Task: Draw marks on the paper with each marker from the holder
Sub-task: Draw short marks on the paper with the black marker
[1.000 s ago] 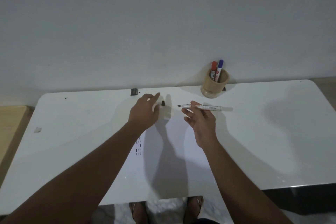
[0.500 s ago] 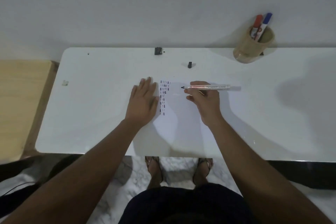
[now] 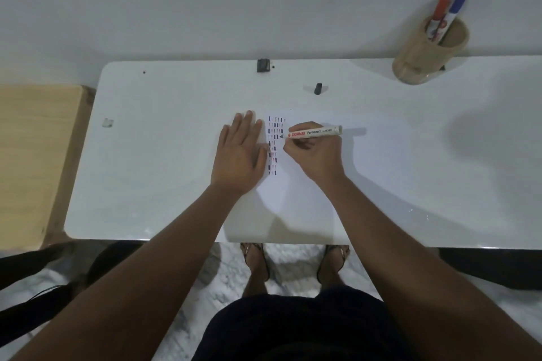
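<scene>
A white sheet of paper (image 3: 311,184) lies on the white table (image 3: 146,155), with columns of small red, blue and black marks near its top left. My left hand (image 3: 239,155) rests flat, fingers spread, on the paper's left edge. My right hand (image 3: 315,152) grips an uncapped white permanent marker (image 3: 315,131), its black tip touching the paper beside the marks. The marker's black cap (image 3: 318,88) stands on the table farther back. A wooden holder (image 3: 422,53) at the back right contains a red marker (image 3: 439,13) and a blue marker (image 3: 456,6).
A small black block (image 3: 263,65) sits at the table's back edge by the wall. A scrap of tape (image 3: 107,123) lies at the left. A wooden surface (image 3: 32,155) adjoins the table's left side. My feet (image 3: 255,261) show below the front edge.
My left hand let go of the cap and came down flat on the paper. My right hand lowered the marker tip to the marks. The view tilted downward.
</scene>
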